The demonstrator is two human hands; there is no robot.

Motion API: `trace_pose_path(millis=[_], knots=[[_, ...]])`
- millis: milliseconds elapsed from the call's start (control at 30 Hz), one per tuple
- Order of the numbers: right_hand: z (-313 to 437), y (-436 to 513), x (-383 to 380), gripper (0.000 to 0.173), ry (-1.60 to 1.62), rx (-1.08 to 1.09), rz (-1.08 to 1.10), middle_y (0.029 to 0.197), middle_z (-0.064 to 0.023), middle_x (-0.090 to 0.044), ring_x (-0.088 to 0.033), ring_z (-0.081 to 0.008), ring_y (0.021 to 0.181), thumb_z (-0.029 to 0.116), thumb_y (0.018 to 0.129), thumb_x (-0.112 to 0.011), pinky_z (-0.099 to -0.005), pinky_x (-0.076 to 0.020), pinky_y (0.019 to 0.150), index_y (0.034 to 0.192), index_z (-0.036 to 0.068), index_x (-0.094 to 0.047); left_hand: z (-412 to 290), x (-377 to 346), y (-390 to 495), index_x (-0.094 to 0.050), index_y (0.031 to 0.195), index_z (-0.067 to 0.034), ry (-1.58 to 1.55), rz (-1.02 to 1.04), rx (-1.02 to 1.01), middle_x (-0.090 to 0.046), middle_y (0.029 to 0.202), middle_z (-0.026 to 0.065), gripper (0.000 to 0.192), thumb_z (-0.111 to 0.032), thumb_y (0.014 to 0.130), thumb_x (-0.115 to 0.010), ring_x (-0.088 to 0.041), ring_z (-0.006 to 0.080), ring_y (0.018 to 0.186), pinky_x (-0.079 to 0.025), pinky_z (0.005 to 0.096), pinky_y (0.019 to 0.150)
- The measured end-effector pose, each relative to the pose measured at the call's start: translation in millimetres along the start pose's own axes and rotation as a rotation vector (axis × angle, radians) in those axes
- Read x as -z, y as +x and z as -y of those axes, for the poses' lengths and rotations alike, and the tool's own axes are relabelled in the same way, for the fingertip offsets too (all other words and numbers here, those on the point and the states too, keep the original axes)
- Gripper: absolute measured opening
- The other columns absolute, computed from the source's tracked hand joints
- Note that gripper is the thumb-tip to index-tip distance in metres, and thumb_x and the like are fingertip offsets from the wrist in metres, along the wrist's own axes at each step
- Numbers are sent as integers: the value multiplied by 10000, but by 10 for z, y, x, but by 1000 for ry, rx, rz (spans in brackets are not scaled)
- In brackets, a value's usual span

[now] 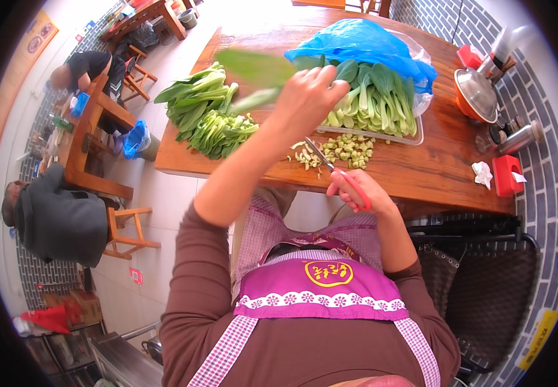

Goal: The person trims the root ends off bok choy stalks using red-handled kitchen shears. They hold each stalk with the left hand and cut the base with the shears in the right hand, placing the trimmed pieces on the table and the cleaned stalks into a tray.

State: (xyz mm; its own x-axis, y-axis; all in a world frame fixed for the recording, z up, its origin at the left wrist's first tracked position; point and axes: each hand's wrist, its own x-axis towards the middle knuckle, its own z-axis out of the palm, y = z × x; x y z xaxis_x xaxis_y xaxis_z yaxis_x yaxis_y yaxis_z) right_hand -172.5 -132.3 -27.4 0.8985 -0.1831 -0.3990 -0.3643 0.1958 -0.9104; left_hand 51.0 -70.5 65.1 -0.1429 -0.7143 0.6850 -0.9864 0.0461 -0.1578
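Note:
Raised over the wooden table, my left hand (310, 99) grips a leafy green vegetable (255, 72), blurred by motion; its fingers hide part of it. My right hand (361, 191) has hold of red-handled scissors (354, 186), whose blades point up and left towards a heap of cut stem ends (351, 150). Behind that heap, a clear plastic tray (421, 133) bears many bok choy (380, 101), partly covered by a blue plastic bag (356, 43). More bok choy (196, 101) lie piled at the table's left end.
On the table's right stand a lidded orange pot (476, 96), a steel-topped jar (521, 138), a red tissue box (507, 176) and a crumpled tissue (482, 174). A dark chair (492, 290) is at the lower right. Two people sit at another table (80, 130) on the left.

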Motion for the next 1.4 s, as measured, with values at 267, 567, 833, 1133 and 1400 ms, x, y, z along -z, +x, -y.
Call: trace_pose_path(millis=[267, 567, 833, 1133, 1400], knots=[[72, -75, -23, 580, -47, 44, -2, 536, 63, -468, -429, -35, 405, 550, 1013, -567, -209, -345, 383, 856, 3, -676, 537, -880, 445, -597, 1211, -166, 26, 267, -699, -556, 917, 38, 370, -110, 846, -629, -644, 215, 847, -532, 351, 720], [98, -72, -14, 589, -107, 22, 0, 523, 57, -461, -426, -40, 399, 564, 1010, -558, -217, -348, 384, 867, 7, -681, 563, -1048, 442, -605, 1237, -118, 4, 316, -754, -572, 979, 25, 402, -104, 835, -629, -631, 204, 904, -535, 351, 758], [46, -27, 0, 548, -51, -1, 9, 525, 69, -477, -430, -33, 393, 528, 1005, -586, -213, -359, 376, 853, 9, -676, 339, -551, 644, -643, 1208, -136, -212, 117, -485, -557, 980, 45, 386, -27, 839, -665, -652, 228, 868, -566, 347, 665], [45, -28, 5, 559, -18, -13, 5, 540, 71, -470, -416, -36, 401, 529, 998, -597, -209, -332, 370, 844, -3, -670, 409, 197, 578, -640, 1224, -134, -625, -52, 122, -724, 1175, 29, 308, -54, 929, -682, -709, 193, 1053, -577, 330, 863], [39, -18, -25, 586, 22, 19, 12, 551, 72, -450, -410, -34, 413, 564, 996, -583, -202, -322, 376, 869, -1, -668, 391, 353, 394, -591, 1226, -138, -494, 94, 370, -743, 1039, 91, 242, -126, 991, -646, -724, 221, 956, -554, 336, 809]])
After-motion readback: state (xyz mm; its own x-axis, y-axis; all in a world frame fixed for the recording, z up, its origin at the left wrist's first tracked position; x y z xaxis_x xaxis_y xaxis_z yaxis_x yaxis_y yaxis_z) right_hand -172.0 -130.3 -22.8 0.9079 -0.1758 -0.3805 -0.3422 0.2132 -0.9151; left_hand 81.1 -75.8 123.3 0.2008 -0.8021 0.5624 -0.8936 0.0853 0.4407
